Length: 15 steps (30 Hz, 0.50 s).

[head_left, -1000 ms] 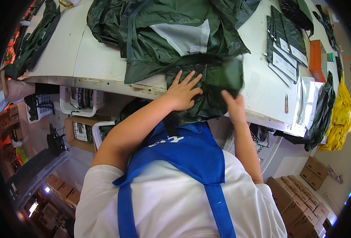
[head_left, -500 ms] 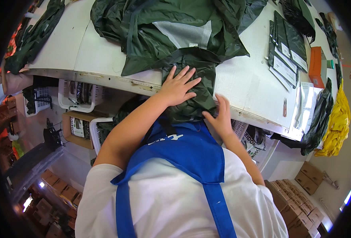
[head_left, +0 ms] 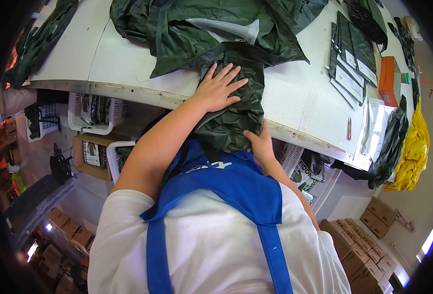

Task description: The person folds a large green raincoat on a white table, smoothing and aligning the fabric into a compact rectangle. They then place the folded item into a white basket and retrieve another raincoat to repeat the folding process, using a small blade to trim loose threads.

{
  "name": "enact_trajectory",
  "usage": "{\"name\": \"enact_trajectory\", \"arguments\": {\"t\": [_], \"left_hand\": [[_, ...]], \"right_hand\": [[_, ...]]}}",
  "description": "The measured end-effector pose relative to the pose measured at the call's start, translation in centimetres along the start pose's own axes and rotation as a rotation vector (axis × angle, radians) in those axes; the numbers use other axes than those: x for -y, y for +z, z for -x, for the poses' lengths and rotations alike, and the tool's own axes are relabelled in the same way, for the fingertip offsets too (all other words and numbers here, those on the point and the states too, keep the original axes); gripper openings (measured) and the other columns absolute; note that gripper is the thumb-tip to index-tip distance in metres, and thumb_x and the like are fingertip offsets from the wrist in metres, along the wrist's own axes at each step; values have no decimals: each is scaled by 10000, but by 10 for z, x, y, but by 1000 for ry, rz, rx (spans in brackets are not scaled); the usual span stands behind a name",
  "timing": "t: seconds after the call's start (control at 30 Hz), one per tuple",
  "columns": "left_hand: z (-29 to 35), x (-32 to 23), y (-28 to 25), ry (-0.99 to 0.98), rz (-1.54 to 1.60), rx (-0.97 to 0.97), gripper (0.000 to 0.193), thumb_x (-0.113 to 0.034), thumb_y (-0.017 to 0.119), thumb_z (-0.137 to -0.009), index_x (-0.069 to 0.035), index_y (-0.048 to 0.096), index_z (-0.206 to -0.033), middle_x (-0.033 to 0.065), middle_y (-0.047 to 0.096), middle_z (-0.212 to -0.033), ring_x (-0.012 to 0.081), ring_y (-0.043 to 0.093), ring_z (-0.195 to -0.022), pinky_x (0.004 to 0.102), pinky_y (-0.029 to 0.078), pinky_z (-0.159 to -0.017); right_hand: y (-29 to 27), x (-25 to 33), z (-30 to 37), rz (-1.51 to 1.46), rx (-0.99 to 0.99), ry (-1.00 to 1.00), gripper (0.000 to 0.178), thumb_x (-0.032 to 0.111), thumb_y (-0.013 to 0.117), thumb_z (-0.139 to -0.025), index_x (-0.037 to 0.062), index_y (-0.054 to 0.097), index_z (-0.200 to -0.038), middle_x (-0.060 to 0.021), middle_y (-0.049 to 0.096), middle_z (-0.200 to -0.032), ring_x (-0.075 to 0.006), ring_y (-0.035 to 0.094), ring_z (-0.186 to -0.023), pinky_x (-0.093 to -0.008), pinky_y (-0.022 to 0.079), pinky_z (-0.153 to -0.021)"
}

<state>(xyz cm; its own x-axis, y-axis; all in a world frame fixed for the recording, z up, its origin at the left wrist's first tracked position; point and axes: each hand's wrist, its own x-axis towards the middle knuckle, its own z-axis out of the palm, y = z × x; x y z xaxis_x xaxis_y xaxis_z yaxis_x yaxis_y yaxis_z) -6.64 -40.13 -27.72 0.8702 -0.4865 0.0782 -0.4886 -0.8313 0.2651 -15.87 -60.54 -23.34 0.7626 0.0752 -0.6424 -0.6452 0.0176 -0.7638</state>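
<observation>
A dark green, shiny rain garment (head_left: 243, 110) lies on the white table, its narrow folded part hanging over the front edge toward my blue apron. My left hand (head_left: 218, 90) rests flat on that part with its fingers spread. At the right side of the hanging end, my right hand (head_left: 261, 145) pinches the fabric, thumb on top and the other fingers partly hidden behind it. Farther up, the wide part of the garment is crumpled, with a light grey mesh panel (head_left: 226, 30) showing.
Flat dark green packs with white labels (head_left: 348, 73) lie at the right of the table, near an orange box (head_left: 389, 81) and a small slim tool (head_left: 349, 128). Yellow fabric (head_left: 412, 147) hangs off the right end. White baskets (head_left: 94, 128) stand beneath the table.
My right hand has moved left and in, from fingers apart beside the fabric to holding its edge. My left hand stays spread on the garment, which appears slightly higher in view.
</observation>
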Motion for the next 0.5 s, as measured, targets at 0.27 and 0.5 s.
{"name": "enact_trajectory", "arguments": {"t": [0.27,0.5], "left_hand": [[9,-9,1,-29,19,-2,632,-470,563,-863,-314,340,-1433,65,230,-1533,264,176,-1424,545,108,-1125],[11,-4,4,-10,2,-14,662,-456,583,-841,-309,337,-1438,64,220,-1536,262,169,-1426,541,105,-1126]], "right_hand": [[-50,29,12,980,381,-576,739,29,593,-750,13,281,-1419,-226,242,-1484,-327,240,-1396,-443,263,-1098],[-8,33,-17,1499,239,-1126,678,84,624,-743,125,402,-1382,-148,294,-1486,-304,260,-1390,-471,206,-1118]]}}
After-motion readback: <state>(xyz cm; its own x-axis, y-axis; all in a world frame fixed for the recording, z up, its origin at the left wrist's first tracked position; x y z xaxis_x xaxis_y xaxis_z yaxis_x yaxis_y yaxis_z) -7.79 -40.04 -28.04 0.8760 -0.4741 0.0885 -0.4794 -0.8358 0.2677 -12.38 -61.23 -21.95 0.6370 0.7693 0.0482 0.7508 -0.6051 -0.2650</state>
